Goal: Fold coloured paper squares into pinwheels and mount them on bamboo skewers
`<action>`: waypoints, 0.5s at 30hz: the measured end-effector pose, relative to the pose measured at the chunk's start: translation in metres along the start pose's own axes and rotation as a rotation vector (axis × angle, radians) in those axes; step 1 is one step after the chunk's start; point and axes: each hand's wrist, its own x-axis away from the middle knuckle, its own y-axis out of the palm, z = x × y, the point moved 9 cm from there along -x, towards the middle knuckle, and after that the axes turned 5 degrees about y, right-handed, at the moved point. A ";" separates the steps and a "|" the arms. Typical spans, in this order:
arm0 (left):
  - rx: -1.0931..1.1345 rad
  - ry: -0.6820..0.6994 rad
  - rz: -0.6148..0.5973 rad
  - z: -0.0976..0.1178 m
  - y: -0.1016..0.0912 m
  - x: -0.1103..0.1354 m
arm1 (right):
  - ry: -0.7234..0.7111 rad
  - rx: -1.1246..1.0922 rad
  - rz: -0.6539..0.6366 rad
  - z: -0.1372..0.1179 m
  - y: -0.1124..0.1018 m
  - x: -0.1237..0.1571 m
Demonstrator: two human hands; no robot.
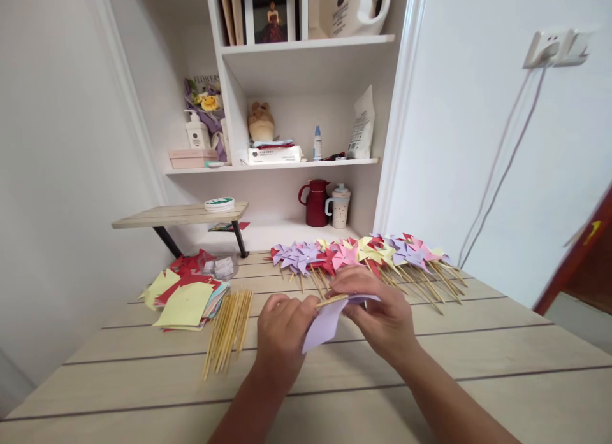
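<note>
L hand (285,326) is closed round a wooden stick (335,300), part of it showing betw. the hands; R hand (380,307) pinches a purple paper piece (321,328) at the stick's far end. Both held up over the worktop (478,345), nearer the person than the pinwheels (297,258). Step in hand is prob. joining paper to stick; next move likely calls for steady L grip & firm R press w/o creasing. Paper: pale purple, thin, one flap hanging, another sticking out by R hand; join hidden, can't tell if fixed.
</note>
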 end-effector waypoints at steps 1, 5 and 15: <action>0.002 0.002 0.004 0.000 0.000 0.000 | 0.001 0.008 -0.005 0.001 0.000 0.000; 0.014 -0.003 0.038 0.000 -0.003 0.000 | 0.003 0.037 -0.021 0.002 0.000 0.001; 0.082 -0.051 0.037 -0.007 0.000 0.005 | 0.053 0.071 -0.029 0.003 0.001 0.000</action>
